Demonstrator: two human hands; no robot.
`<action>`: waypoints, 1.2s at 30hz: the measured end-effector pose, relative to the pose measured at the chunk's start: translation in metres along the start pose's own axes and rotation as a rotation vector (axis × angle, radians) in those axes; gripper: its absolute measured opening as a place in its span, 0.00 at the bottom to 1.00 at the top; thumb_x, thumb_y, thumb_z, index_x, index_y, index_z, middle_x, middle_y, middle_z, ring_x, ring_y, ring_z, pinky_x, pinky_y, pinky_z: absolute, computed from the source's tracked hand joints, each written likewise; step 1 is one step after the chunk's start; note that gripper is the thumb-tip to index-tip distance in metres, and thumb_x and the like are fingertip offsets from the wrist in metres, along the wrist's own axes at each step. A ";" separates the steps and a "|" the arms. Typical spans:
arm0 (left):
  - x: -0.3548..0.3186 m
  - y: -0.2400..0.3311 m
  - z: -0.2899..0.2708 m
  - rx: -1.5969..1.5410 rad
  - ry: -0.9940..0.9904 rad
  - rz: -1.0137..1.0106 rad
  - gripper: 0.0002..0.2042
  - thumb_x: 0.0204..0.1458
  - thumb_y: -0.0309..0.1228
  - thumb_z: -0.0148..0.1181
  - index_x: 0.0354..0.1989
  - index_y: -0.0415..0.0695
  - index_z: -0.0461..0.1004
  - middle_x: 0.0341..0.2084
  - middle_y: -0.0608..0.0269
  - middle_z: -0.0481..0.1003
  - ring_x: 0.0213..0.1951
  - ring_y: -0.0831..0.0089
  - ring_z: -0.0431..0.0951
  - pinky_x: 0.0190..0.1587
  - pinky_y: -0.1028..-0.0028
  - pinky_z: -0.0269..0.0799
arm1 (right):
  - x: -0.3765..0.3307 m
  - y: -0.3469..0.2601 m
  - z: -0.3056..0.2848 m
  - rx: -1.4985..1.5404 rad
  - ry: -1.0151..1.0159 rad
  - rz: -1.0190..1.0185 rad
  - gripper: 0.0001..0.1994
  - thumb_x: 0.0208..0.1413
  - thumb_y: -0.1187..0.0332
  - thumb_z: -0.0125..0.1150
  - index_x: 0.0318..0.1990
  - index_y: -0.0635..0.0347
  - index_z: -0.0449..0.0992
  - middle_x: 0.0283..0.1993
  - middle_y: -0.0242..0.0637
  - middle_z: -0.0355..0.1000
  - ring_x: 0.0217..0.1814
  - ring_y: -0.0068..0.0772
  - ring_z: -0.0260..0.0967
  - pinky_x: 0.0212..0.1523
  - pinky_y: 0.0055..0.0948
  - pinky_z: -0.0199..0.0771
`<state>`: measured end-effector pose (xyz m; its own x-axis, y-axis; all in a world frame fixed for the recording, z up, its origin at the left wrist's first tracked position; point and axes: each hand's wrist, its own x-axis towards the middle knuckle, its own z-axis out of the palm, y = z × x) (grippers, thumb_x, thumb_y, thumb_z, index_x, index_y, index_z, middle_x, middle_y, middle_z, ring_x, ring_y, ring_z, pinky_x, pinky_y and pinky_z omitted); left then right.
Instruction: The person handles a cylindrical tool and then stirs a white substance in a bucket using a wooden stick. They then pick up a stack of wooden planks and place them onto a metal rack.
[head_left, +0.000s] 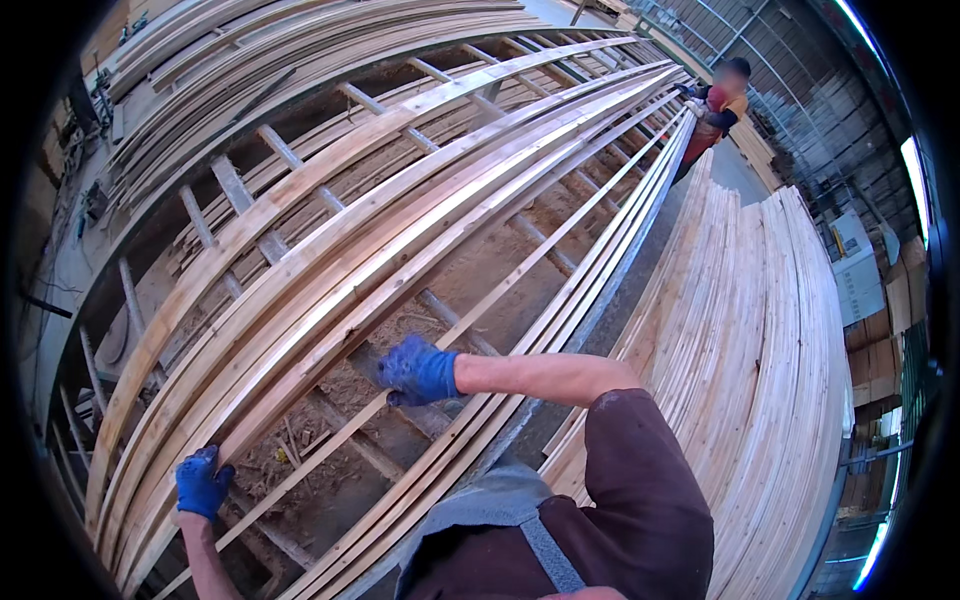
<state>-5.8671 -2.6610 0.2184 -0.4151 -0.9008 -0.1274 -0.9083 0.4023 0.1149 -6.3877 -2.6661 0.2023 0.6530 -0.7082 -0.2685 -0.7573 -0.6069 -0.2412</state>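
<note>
Long pale wooden boards [330,290] lie side by side across a rack of metal crossbars. At the lower left, my left hand [203,482], in a blue glove, is closed over the near edge of a board [262,428]. My right hand [418,372], gloved in the same blue, is above a narrow wooden strip [500,284] that runs alone across the open crossbars. Its fingers are bent and blurred, so whether they touch the strip is unclear. Several thin strips [570,325] lie together along the rack's near edge, closer to my body.
A big stack of boards [720,400] stands on the right. Another person [715,105] is at the rack's far end, hands by the strips. More lumber [300,60] lies beyond the rack. Below the crossbars [430,305] are sawdust and wood scraps. A pale box-like cabinet [858,270] stands at right.
</note>
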 end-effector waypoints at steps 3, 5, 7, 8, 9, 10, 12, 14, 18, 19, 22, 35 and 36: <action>0.005 0.009 -0.003 0.058 -0.086 -0.023 0.25 0.46 0.39 0.70 0.52 0.39 0.78 0.43 0.46 0.81 0.44 0.48 0.80 0.48 0.54 0.74 | -0.011 0.000 0.018 0.069 0.410 -0.170 0.16 0.48 0.52 0.68 0.34 0.55 0.80 0.34 0.44 0.76 0.40 0.49 0.77 0.39 0.50 0.77; 0.002 0.005 0.003 0.085 -0.018 0.024 0.21 0.48 0.38 0.67 0.48 0.38 0.77 0.41 0.45 0.80 0.42 0.47 0.80 0.46 0.53 0.74 | -0.017 -0.006 0.027 0.119 0.231 -0.064 0.17 0.49 0.51 0.67 0.33 0.56 0.80 0.31 0.44 0.75 0.38 0.50 0.77 0.39 0.49 0.76; -0.003 0.003 0.006 0.102 -0.007 0.042 0.20 0.48 0.38 0.66 0.47 0.39 0.77 0.41 0.45 0.80 0.41 0.47 0.80 0.45 0.52 0.73 | -0.045 -0.014 0.032 0.207 0.248 -0.154 0.17 0.52 0.50 0.67 0.30 0.56 0.79 0.33 0.45 0.76 0.36 0.55 0.75 0.39 0.50 0.76; -0.002 0.005 0.006 0.104 0.003 0.049 0.19 0.49 0.37 0.66 0.46 0.40 0.78 0.40 0.45 0.80 0.40 0.47 0.80 0.45 0.52 0.73 | -0.063 -0.024 0.029 0.251 0.085 -0.065 0.17 0.53 0.52 0.65 0.27 0.56 0.78 0.31 0.47 0.74 0.35 0.55 0.75 0.40 0.50 0.75; 0.001 0.010 0.007 0.103 0.001 0.041 0.18 0.49 0.37 0.65 0.46 0.40 0.78 0.40 0.45 0.80 0.40 0.47 0.80 0.44 0.52 0.74 | -0.077 -0.029 0.025 0.270 -0.005 -0.035 0.17 0.55 0.51 0.64 0.27 0.56 0.79 0.31 0.48 0.75 0.36 0.55 0.75 0.40 0.51 0.75; 0.003 0.012 0.002 0.115 -0.006 0.029 0.18 0.49 0.36 0.65 0.46 0.40 0.78 0.39 0.46 0.80 0.39 0.47 0.80 0.44 0.52 0.74 | -0.082 -0.035 0.023 0.297 -0.088 -0.013 0.18 0.56 0.50 0.63 0.27 0.56 0.80 0.31 0.48 0.75 0.36 0.55 0.75 0.40 0.51 0.75; 0.001 0.009 -0.001 0.108 0.000 0.013 0.17 0.50 0.36 0.64 0.46 0.41 0.78 0.39 0.46 0.81 0.38 0.47 0.81 0.43 0.52 0.74 | -0.071 -0.039 0.015 0.279 -0.054 -0.015 0.17 0.55 0.52 0.61 0.33 0.58 0.82 0.33 0.50 0.77 0.38 0.54 0.76 0.41 0.52 0.75; 0.001 0.003 0.000 0.067 0.037 0.014 0.16 0.50 0.35 0.64 0.46 0.42 0.79 0.39 0.47 0.81 0.38 0.48 0.81 0.43 0.52 0.74 | -0.054 -0.028 0.003 0.207 0.193 -0.010 0.16 0.55 0.54 0.61 0.39 0.56 0.82 0.37 0.48 0.79 0.40 0.52 0.77 0.42 0.51 0.76; 0.000 -0.004 -0.002 0.059 0.055 0.018 0.17 0.49 0.34 0.64 0.47 0.42 0.79 0.39 0.46 0.81 0.39 0.47 0.81 0.45 0.54 0.76 | -0.002 0.015 -0.027 -0.323 0.492 0.123 0.14 0.52 0.62 0.63 0.46 0.51 0.81 0.44 0.42 0.80 0.43 0.45 0.78 0.43 0.48 0.76; 0.007 -0.003 -0.003 0.046 0.061 0.029 0.17 0.49 0.34 0.64 0.47 0.42 0.79 0.39 0.46 0.81 0.39 0.47 0.81 0.45 0.54 0.76 | 0.018 0.043 -0.001 -0.406 0.472 0.159 0.13 0.51 0.62 0.63 0.44 0.51 0.82 0.43 0.42 0.80 0.43 0.45 0.78 0.44 0.48 0.76; 0.006 -0.005 -0.007 0.019 0.058 0.019 0.17 0.49 0.34 0.64 0.47 0.42 0.80 0.39 0.46 0.81 0.39 0.47 0.81 0.45 0.54 0.76 | 0.048 0.081 0.022 -0.467 0.497 0.124 0.10 0.57 0.61 0.61 0.43 0.50 0.82 0.40 0.42 0.80 0.44 0.45 0.79 0.49 0.49 0.76; 0.002 0.004 -0.003 0.039 0.004 0.013 0.18 0.49 0.35 0.65 0.48 0.42 0.79 0.40 0.47 0.81 0.40 0.47 0.81 0.44 0.52 0.75 | -0.099 -0.011 0.010 0.217 -0.152 0.065 0.22 0.55 0.45 0.61 0.41 0.54 0.83 0.43 0.49 0.80 0.46 0.55 0.78 0.47 0.50 0.77; 0.000 0.004 -0.002 0.037 0.005 0.016 0.18 0.49 0.35 0.65 0.48 0.41 0.79 0.39 0.46 0.81 0.40 0.47 0.81 0.44 0.52 0.75 | -0.094 -0.010 0.009 0.218 -0.059 0.060 0.22 0.54 0.46 0.61 0.43 0.55 0.82 0.43 0.49 0.79 0.47 0.55 0.77 0.47 0.49 0.77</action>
<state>-5.8704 -2.6602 0.2204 -0.4291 -0.8952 -0.1206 -0.9030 0.4221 0.0803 -6.4411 -2.5903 0.2216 0.6109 -0.7146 -0.3409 -0.7795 -0.4674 -0.4170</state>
